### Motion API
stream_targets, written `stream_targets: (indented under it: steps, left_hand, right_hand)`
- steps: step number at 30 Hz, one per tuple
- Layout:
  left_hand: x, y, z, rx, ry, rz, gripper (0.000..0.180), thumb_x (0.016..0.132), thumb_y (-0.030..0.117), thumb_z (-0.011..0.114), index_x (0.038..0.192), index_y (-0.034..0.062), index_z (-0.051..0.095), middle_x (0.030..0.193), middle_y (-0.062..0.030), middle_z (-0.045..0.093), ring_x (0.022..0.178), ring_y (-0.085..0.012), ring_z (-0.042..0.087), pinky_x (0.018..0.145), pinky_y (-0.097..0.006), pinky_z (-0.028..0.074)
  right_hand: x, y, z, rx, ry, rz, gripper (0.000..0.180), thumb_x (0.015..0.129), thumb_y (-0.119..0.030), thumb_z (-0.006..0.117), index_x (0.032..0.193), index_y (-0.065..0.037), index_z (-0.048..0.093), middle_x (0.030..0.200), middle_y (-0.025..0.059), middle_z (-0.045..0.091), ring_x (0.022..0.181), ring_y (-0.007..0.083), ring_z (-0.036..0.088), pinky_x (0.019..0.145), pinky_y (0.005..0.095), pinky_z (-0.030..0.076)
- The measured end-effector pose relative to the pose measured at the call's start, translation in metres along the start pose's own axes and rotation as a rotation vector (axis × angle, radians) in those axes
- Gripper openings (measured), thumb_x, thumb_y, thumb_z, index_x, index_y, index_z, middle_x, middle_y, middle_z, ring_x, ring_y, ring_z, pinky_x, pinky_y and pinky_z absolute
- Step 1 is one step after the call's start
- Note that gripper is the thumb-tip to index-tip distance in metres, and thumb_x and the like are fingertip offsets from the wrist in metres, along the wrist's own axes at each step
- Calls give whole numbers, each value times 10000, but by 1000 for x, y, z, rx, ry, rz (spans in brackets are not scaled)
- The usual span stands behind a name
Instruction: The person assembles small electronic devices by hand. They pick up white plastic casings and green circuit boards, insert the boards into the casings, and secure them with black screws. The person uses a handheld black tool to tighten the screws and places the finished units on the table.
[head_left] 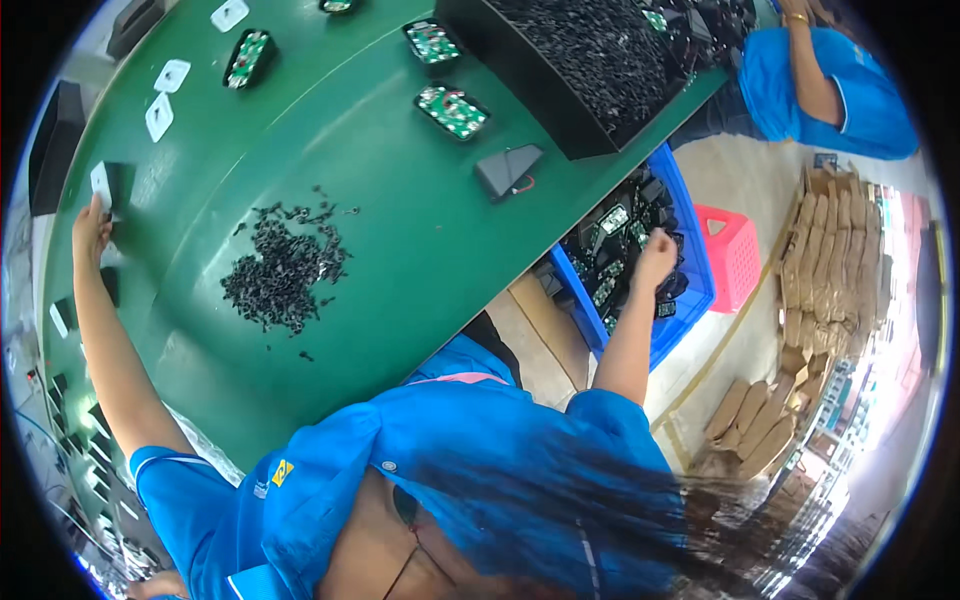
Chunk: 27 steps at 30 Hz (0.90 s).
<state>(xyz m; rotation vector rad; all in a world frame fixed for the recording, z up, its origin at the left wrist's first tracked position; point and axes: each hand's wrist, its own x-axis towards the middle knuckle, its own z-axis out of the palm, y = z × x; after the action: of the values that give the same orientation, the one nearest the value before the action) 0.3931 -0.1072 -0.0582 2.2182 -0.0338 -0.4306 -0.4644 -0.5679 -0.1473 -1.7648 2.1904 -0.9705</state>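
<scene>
My left hand (92,232) reaches to the far left of the green table, its fingers closed on the near edge of a black box with a white face (100,186). My right hand (656,258) is over a blue crate (700,240) to the right of the table, with its fingers drawn together. Whatever those fingers may hold is hidden. The crate is filled with black casings and green circuit boards (613,219). Between my arms, a heap of small black parts (285,265) lies on the tabletop.
Black housings with green boards (452,110) sit across the far table, near a closed black case (508,170). A large black bin (560,90) of small dark parts stands at right. Beyond the crate are a pink stool (728,258), stacked brown cartons (830,260) and another person in blue (830,95).
</scene>
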Motion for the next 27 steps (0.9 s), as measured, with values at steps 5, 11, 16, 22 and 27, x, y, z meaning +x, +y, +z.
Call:
stream_targets:
  steps: [5, 11, 16, 22, 27]
  left_hand:
    - [13, 6, -21, 157, 10, -65, 428, 867, 467, 602, 1042, 77, 585, 588, 41, 463, 475, -56, 479, 392, -183, 340]
    - [-21, 60, 2, 915, 818, 755, 469, 862, 380, 606, 1169, 27, 583, 916, -162, 658, 862, -304, 631, 757, -380, 487]
    - [-123, 98, 86, 608, 347, 903, 312, 871, 237, 601, 1100, 25, 619, 990, -205, 646, 944, -336, 613, 824, -394, 469]
    - [-160, 116, 166, 706, 409, 668, 587, 824, 489, 613, 1101, -28, 580, 1018, -252, 592, 1030, -394, 543, 855, -462, 452]
    - [-153, 114, 168, 880, 518, 607, 622, 802, 546, 603, 1017, -37, 599, 1045, -232, 554, 974, -397, 550, 808, -457, 492]
  right_hand:
    - [-28, 4, 30, 33, -592, 217, 406, 860, -375, 615, 1020, -3, 636, 911, 135, 664, 819, 257, 640, 755, 349, 489]
    - [-34, 20, 42, 335, -783, 607, 451, 883, -350, 618, 1239, -81, 553, 952, 70, 630, 760, 150, 583, 637, 286, 497]
    - [-35, -7, 40, 343, -802, 152, 454, 887, -211, 610, 1324, -192, 492, 1044, 57, 564, 746, 95, 529, 526, 206, 455]
    - [-33, 26, 20, 591, -828, 612, 368, 878, -292, 640, 1169, -97, 529, 895, 51, 621, 695, 140, 593, 555, 247, 491]
    - [-8, 12, -2, 1154, -514, 637, 339, 904, -344, 562, 1159, -120, 558, 1000, 49, 624, 840, 155, 579, 669, 282, 475]
